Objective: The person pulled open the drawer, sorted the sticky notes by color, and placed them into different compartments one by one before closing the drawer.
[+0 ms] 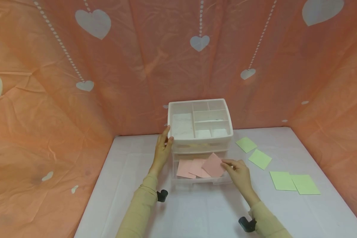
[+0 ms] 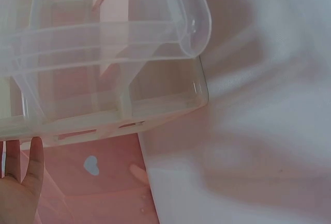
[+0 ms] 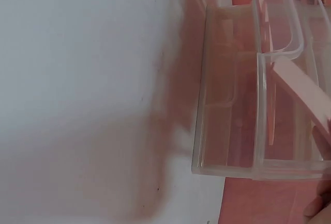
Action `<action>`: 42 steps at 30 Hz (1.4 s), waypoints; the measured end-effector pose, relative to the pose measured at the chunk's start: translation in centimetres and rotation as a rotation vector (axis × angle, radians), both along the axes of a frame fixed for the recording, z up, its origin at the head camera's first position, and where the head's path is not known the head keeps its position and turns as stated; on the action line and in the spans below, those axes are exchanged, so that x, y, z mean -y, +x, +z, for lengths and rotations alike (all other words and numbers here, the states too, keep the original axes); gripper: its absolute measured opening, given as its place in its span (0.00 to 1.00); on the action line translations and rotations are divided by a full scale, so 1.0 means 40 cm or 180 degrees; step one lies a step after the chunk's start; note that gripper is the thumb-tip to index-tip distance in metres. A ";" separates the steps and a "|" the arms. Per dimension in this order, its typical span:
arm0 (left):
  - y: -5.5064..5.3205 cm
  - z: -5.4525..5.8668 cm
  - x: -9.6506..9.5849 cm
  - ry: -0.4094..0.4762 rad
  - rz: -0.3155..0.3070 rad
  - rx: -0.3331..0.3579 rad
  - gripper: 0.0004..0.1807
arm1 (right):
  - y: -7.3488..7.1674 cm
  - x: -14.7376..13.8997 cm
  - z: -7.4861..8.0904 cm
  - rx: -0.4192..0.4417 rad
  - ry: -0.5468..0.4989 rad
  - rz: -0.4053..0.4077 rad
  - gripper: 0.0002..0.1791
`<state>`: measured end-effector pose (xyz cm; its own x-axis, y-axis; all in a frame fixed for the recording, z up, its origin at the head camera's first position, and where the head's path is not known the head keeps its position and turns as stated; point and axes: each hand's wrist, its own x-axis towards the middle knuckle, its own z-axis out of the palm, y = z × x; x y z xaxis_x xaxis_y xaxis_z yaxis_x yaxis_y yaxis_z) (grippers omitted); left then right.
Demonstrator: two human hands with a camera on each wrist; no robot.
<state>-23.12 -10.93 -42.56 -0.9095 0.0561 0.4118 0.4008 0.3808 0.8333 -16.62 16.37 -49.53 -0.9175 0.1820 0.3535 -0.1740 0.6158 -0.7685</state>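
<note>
A white plastic drawer organizer stands at the back of the table, its clear lower drawer pulled out. Several pink sticky notes lie overlapping in that drawer. My right hand pinches the right corner of a pink sticky note pad, which is tilted over the drawer; its thick edge shows in the right wrist view. Along the organizer's left side rests my left hand, fingers extended and thumb near the front corner. Its fingertips touch the casing in the left wrist view.
Several light green sticky notes are spread on the white table to the right of the organizer. Divided compartments form the organizer's top. An orange cloth with hearts hangs behind and at both sides.
</note>
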 end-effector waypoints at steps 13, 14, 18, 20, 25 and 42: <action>0.002 0.000 -0.001 -0.0007 0.0004 0.0005 0.26 | -0.004 0.006 -0.009 -0.0605 0.0577 0.0138 0.09; 0.003 -0.001 -0.001 -0.0009 0.0004 0.0003 0.26 | -0.004 0.005 -0.011 -0.0635 0.0573 0.0135 0.09; 0.003 -0.004 0.000 -0.0008 0.0000 -0.0019 0.26 | -0.005 0.003 -0.012 -0.0709 0.0541 0.0105 0.09; 0.002 -0.005 0.000 -0.0015 0.0008 -0.0034 0.26 | -0.006 0.002 -0.012 -0.0712 0.0502 0.0077 0.08; -0.001 -0.005 -0.001 -0.0015 0.0021 -0.0053 0.26 | -0.005 -0.002 -0.007 -0.0665 0.0295 0.0034 0.08; 0.000 -0.001 -0.002 -0.0002 0.0018 -0.0001 0.26 | 0.061 0.018 0.029 -0.0091 -0.0753 -0.0171 0.10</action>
